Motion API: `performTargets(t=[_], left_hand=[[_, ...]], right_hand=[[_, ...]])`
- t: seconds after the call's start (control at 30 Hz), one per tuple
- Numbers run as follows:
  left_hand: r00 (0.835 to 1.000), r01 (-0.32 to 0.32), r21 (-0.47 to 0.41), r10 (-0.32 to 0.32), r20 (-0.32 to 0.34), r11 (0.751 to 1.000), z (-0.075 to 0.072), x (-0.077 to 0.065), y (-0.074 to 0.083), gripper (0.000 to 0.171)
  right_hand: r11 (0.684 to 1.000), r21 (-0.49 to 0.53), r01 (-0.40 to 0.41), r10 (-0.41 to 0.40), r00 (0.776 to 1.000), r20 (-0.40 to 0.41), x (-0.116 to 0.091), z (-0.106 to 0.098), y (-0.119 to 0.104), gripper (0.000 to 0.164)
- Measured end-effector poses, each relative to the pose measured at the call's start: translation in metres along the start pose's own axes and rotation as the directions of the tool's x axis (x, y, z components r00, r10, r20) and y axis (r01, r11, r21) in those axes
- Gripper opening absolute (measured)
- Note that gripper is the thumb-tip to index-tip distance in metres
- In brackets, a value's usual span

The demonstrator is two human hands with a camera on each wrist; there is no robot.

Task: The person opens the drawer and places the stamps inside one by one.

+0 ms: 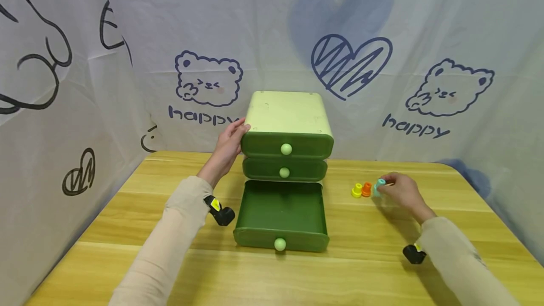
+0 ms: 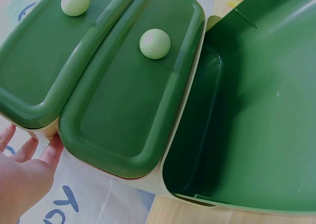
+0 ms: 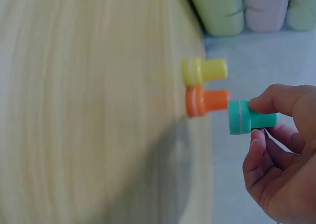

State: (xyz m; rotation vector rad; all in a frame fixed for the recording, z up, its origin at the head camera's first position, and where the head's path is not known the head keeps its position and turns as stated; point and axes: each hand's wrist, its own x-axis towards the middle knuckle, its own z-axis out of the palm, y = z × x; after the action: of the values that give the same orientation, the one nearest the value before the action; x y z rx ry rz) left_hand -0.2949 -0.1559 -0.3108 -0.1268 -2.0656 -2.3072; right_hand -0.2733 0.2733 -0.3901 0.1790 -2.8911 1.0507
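Observation:
A small drawer cabinet (image 1: pixel 289 112) with a cream body and green drawers stands on the table. Its bottom drawer (image 1: pixel 280 209) is pulled out and looks empty; the upper two are closed. Against the cabinet's left side, near the top drawer (image 2: pixel 49 51), rests my left hand (image 1: pixel 229 148), its fingers extended. My right hand (image 1: pixel 403 195) pinches a teal toy stamp (image 3: pixel 239 118) between thumb and fingers, to the right of the cabinet. Just left of it, an orange toy stamp (image 1: pixel 366 190) and a yellow one (image 1: pixel 357 191) stand upright, side by side.
The wooden table (image 1: pixel 361 273) reaches back to a white cloth (image 1: pixel 276 27) with printed bears and hearts. Another cloth wall (image 1: pixel 106 107) hangs along the left side. At the top of the right wrist view, pale green and pink rounded objects (image 3: pixel 266 7) appear.

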Motion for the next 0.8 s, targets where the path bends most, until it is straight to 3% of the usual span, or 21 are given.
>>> performTargets(t=[0.27, 0.5, 0.8], left_hand=[[1.0, -0.004, -0.01, 0.004, 0.006, 1.0, 0.001, -0.001, 0.001, 0.062], [1.0, -0.006, -0.011, 0.006, 0.003, 1.0, 0.001, 0.0, 0.001, 0.063], [1.0, -0.006, 0.003, 0.006, -0.003, 1.0, 0.0, 0.0, 0.0, 0.063]], right_hand=[[0.999, 0.036, 0.041, -0.041, 0.999, 0.006, -0.005, 0.002, -0.033, 0.029], [0.995, 0.057, 0.086, -0.09, 0.994, 0.064, -0.005, 0.008, -0.058, 0.024], [0.979, 0.066, 0.191, -0.199, 0.968, 0.153, -0.005, 0.015, -0.084, 0.017]])
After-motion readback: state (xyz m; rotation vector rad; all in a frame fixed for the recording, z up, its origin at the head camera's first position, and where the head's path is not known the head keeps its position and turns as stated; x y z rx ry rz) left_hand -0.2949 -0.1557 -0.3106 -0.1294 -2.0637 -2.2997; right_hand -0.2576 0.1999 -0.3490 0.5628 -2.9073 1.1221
